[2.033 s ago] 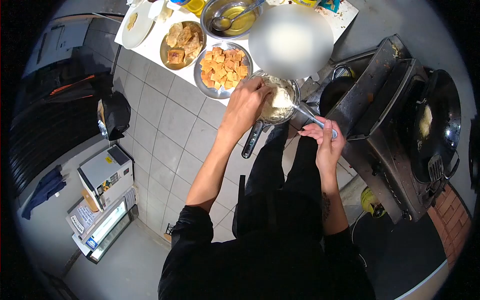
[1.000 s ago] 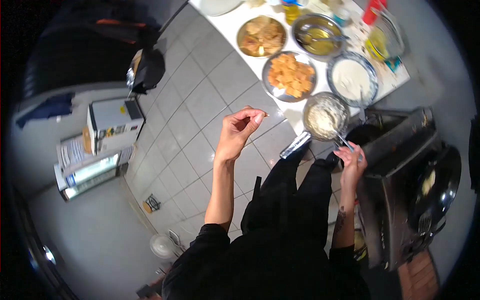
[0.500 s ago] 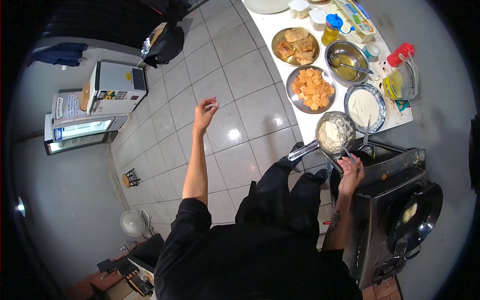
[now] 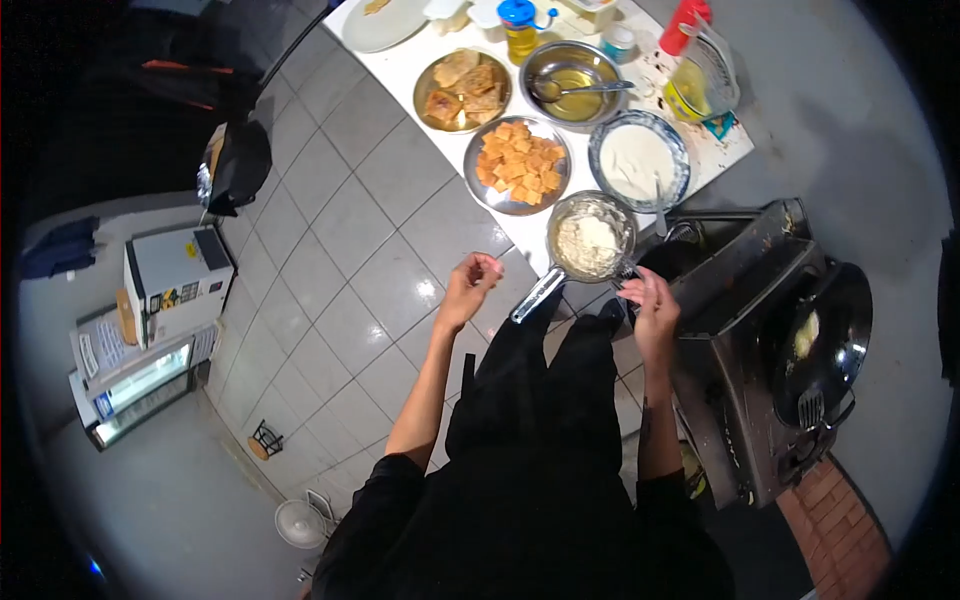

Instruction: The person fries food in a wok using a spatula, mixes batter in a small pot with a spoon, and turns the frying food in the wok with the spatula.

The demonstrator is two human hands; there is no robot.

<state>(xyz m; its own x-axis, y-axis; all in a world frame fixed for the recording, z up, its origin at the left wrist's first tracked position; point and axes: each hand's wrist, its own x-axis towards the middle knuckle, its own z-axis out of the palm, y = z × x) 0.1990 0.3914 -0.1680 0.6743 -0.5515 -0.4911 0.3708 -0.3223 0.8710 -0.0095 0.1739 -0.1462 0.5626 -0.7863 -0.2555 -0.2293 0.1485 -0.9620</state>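
My right hand (image 4: 650,298) pinches a metal handle (image 4: 629,271) by the pan (image 4: 590,240) at the worktop's (image 4: 524,231) near corner. My left hand (image 4: 473,284) curls beside it; I can't tell if it's shut.

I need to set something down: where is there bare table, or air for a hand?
Bare table shows between the oval plate and flatbread dish, and, specked, between the blue-rimmed bowl and the right corner. A hand could pass left of the left hand, over the floor tiles. Crowded: the cube plate, oil bowl, blue-rimmed bowl and pan sit close together.
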